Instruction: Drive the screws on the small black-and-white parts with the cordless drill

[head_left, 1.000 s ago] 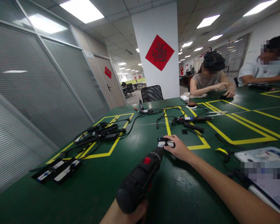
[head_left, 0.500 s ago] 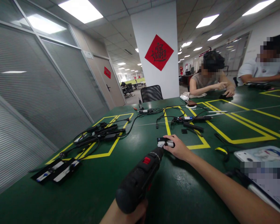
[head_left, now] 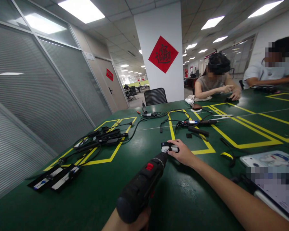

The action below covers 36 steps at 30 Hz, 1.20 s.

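Observation:
My left hand (head_left: 138,219) is wrapped round the grip of a black cordless drill (head_left: 139,189) with a red switch on top. The drill points away from me, and its front end meets a small black-and-white piece (head_left: 173,148). My right hand (head_left: 181,154) is closed on that piece just above the green table (head_left: 192,192). The drill's front hides part of the piece, and the contact point is too small to make out.
Black cables and devices (head_left: 103,139) lie at left, near two dark strips with white labels (head_left: 65,178). Beyond my right hand are a soldering-iron-like tool (head_left: 202,122) and small black parts (head_left: 198,131). Phones (head_left: 272,160) lie at right. Two people (head_left: 214,77) sit across the table.
The view has shifted very slightly. Both hands, the drill and the black-and-white piece keep the same positions relative to each other.

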{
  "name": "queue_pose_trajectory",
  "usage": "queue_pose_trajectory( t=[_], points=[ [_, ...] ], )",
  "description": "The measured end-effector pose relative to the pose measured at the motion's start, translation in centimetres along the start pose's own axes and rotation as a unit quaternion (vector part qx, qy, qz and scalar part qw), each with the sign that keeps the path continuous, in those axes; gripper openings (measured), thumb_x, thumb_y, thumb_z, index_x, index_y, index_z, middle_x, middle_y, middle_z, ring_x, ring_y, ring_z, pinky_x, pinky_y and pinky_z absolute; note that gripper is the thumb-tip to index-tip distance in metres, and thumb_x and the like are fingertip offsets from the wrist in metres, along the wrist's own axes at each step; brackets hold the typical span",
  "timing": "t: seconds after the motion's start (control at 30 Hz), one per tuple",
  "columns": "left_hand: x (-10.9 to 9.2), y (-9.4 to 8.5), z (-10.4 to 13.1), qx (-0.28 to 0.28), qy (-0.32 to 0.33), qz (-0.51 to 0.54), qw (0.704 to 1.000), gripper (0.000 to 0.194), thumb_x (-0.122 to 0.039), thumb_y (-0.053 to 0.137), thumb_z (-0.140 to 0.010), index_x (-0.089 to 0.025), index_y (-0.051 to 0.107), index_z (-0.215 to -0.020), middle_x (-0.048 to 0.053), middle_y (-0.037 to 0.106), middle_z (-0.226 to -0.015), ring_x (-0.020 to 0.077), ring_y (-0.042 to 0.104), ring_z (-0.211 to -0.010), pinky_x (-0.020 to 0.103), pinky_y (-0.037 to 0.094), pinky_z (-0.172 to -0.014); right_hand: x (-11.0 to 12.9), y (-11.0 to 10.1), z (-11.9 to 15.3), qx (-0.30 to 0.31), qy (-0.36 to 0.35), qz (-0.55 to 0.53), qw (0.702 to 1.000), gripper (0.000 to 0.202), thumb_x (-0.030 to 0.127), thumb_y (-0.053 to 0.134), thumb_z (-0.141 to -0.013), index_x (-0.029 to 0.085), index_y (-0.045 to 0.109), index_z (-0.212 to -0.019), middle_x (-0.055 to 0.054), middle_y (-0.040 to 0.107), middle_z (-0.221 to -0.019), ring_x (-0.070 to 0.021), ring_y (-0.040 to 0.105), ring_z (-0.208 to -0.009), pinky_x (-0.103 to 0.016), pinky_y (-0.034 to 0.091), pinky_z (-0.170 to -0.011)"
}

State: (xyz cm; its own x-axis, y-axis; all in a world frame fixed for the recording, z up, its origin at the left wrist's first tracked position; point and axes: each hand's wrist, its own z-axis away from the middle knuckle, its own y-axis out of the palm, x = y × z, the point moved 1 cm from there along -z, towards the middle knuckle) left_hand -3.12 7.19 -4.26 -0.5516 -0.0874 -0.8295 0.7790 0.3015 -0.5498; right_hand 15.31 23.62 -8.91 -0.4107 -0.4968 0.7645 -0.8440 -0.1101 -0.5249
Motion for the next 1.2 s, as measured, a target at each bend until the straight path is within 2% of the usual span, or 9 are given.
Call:
queue_pose_trajectory(
  t=[0.17,0.33,0.43,0.5,0.63,0.77,0.87,1.03,1.2],
  points=[
    [0.3,0.3,-0.5,0.021,-0.03,0.021,0.999,0.026,-0.012,0.047,-0.066,-0.022,0.064,-0.083,0.004,0.068,-0.097,0.024,0.059,-0.1,0.035,0.05,-0.085,0.0,0.0,0.0,-0.001,-0.009,-0.003,1.0,0.045,0.029,0.06,-0.071,0.025,0.051,-0.115,-0.004,0.046,-0.105,-0.0152,0.052,-0.094,-0.03,0.039,-0.089],
    [1.4,1.0,-1.1,0.016,-0.026,0.006,1.0,0.029,-0.01,0.055,-0.058,-0.025,0.065,-0.081,0.002,0.067,-0.102,0.0264,0.048,-0.113,0.035,0.042,-0.094,0.0,0.0,0.0,-0.001,-0.006,-0.01,1.0,0.045,0.029,0.06,-0.071,0.024,0.051,-0.114,-0.004,0.046,-0.105,-0.0154,0.052,-0.094,-0.03,0.039,-0.089],
    [1.6,1.0,-0.8,0.018,-0.041,0.006,0.999,0.03,-0.01,0.049,-0.062,-0.025,0.064,-0.082,0.002,0.069,-0.094,0.0255,0.057,-0.102,0.038,0.047,-0.088,-0.1,0.0,0.0,-0.001,-0.001,-0.009,1.0,0.045,0.028,0.061,-0.07,0.024,0.051,-0.114,-0.004,0.046,-0.105,-0.0156,0.053,-0.094,-0.03,0.039,-0.089],
    [1.0,0.7,-0.3,0.022,-0.041,0.006,0.999,0.032,-0.009,0.047,-0.062,-0.024,0.063,-0.085,0.003,0.069,-0.093,0.0252,0.059,-0.099,0.038,0.049,-0.086,-0.1,0.1,0.0,0.0,0.0,-0.009,1.0,0.045,0.028,0.061,-0.071,0.025,0.051,-0.114,-0.004,0.046,-0.105,-0.0155,0.053,-0.093,-0.03,0.039,-0.088],
    [-1.1,-0.4,0.4,0.028,-0.011,0.0,1.0,0.033,-0.007,0.05,-0.06,-0.022,0.063,-0.086,0.005,0.066,-0.103,0.0258,0.053,-0.108,0.037,0.046,-0.09,-0.1,0.0,0.0,0.001,-0.001,-0.007,1.0,0.046,0.029,0.06,-0.071,0.026,0.05,-0.115,-0.004,0.046,-0.105,-0.0153,0.053,-0.093,-0.03,0.04,-0.087],
    [-2.3,-1.6,0.8,0.039,0.0,0.022,0.999,0.025,-0.01,0.052,-0.063,-0.024,0.064,-0.079,0.003,0.069,-0.094,0.0245,0.058,-0.101,0.033,0.051,-0.083,0.0,0.0,0.0,0.004,0.003,-0.007,1.0,0.046,0.029,0.06,-0.071,0.025,0.05,-0.115,-0.004,0.046,-0.106,-0.0152,0.053,-0.093,-0.03,0.04,-0.088],
    [-2.6,-2.1,0.9,0.039,0.009,0.023,0.999,0.016,-0.016,0.057,-0.069,-0.022,0.064,-0.082,0.004,0.066,-0.102,0.0235,0.056,-0.105,0.037,0.048,-0.088,0.0,0.0,0.0,0.004,0.005,-0.007,1.0,0.045,0.029,0.06,-0.071,0.025,0.051,-0.115,-0.004,0.046,-0.106,-0.0154,0.053,-0.093,-0.03,0.04,-0.087],
    [-3.2,-1.2,0.7,0.048,0.03,0.028,0.998,0.023,-0.01,0.057,-0.061,-0.023,0.065,-0.078,0.003,0.067,-0.1,0.0267,0.049,-0.113,0.037,0.043,-0.094,0.2,0.0,0.0,0.001,0.002,-0.007,1.0,0.045,0.028,0.061,-0.07,0.025,0.051,-0.114,-0.004,0.046,-0.105,-0.0153,0.053,-0.093,-0.03,0.039,-0.088],
    [-3.2,-0.2,0.5,0.023,0.028,0.031,0.999,0.024,-0.008,0.049,-0.062,-0.023,0.063,-0.073,0.003,0.068,-0.096,0.0254,0.048,-0.114,0.038,0.047,-0.09,0.3,-0.1,0.0,0.001,0.01,-0.01,1.0,0.045,0.028,0.061,-0.07,0.025,0.052,-0.114,-0.004,0.046,-0.104,-0.0155,0.053,-0.093,-0.03,0.039,-0.088]
  ],
)
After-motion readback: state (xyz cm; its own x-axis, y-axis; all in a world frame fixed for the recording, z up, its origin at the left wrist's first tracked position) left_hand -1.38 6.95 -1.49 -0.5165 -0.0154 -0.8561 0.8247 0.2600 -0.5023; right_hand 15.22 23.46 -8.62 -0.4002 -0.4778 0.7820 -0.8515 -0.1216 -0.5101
